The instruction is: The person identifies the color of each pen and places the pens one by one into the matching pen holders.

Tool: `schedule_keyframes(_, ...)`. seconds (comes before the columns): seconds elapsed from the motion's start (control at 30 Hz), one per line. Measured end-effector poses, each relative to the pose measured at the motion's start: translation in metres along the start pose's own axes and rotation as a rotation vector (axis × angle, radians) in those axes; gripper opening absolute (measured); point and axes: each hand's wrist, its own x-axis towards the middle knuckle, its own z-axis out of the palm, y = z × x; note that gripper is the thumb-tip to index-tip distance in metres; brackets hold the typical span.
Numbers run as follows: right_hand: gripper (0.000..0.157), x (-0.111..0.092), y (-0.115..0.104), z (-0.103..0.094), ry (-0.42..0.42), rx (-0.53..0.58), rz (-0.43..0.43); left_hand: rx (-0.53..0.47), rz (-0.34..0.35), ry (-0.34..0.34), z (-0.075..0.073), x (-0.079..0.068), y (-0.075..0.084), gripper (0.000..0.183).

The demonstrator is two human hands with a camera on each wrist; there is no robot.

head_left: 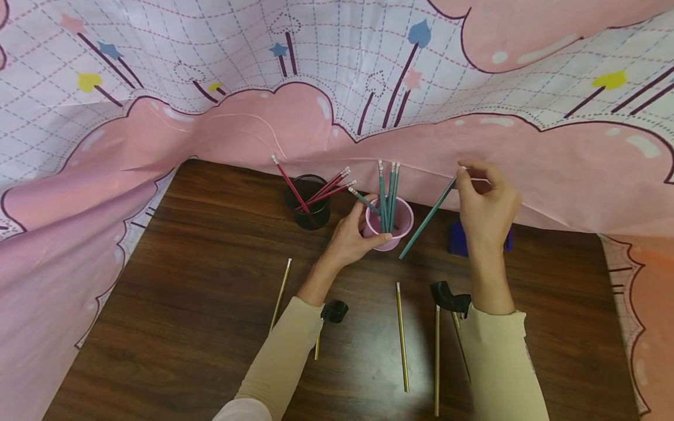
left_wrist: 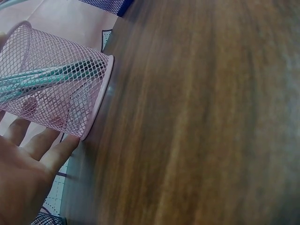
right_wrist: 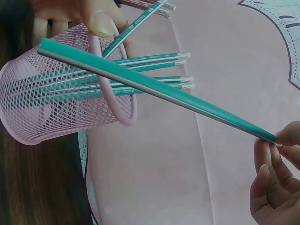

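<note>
A pink mesh pencil cup (head_left: 393, 245) stands at the table's far side, with several green pencils (right_wrist: 154, 63) leaning in it, eraser ends up. My left hand (head_left: 347, 237) grips it from the left, thumb at the near rim and the other fingers round the far side. In the left wrist view, fingers (left_wrist: 61, 152) lie against the mesh near its base. To the right of the cup, my right hand (head_left: 489, 204) pinches a green pencil (head_left: 427, 219) by its eraser end. That pencil slants down to the left, its lower end beside the cup.
Left of the pink cup is a black mesh cup (head_left: 313, 219) with several red pencils. A blue container (head_left: 457, 241) sits partly behind my right wrist. Several gold pencils (head_left: 402, 345) lie nearer on the wooden table (head_left: 210, 251). A patterned pink cloth (head_left: 231, 137) hangs behind.
</note>
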Motion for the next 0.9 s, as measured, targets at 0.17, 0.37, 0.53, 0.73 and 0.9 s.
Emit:
schedule_keyframes(0.17, 0.013, 0.002, -0.005, 0.001, -0.002, 0.020, -0.015, 0.005, -0.001, -0.001, -0.001, 0.000, -0.001, 0.084)
schedule_keyframes(0.37, 0.014, 0.006, -0.012, 0.002, 0.004, -0.010, -0.017, -0.002, 0.001, -0.007, -0.001, 0.001, -0.001, 0.083)
schedule_keyframes(0.53, 0.013, 0.011, -0.021, 0.008, 0.017, -0.013, -0.042, -0.033, 0.001, -0.012, 0.000, 0.001, -0.001, 0.083)
schedule_keyframes(0.73, 0.015, 0.017, -0.030, 0.018, 0.029, -0.005, -0.077, -0.052, 0.001, -0.017, -0.001, 0.001, 0.000, 0.084)
schedule_keyframes(0.9, 0.015, 0.018, -0.031, 0.020, 0.029, 0.014, -0.074, -0.045, 0.011, -0.018, -0.001, 0.001, -0.001, 0.082)
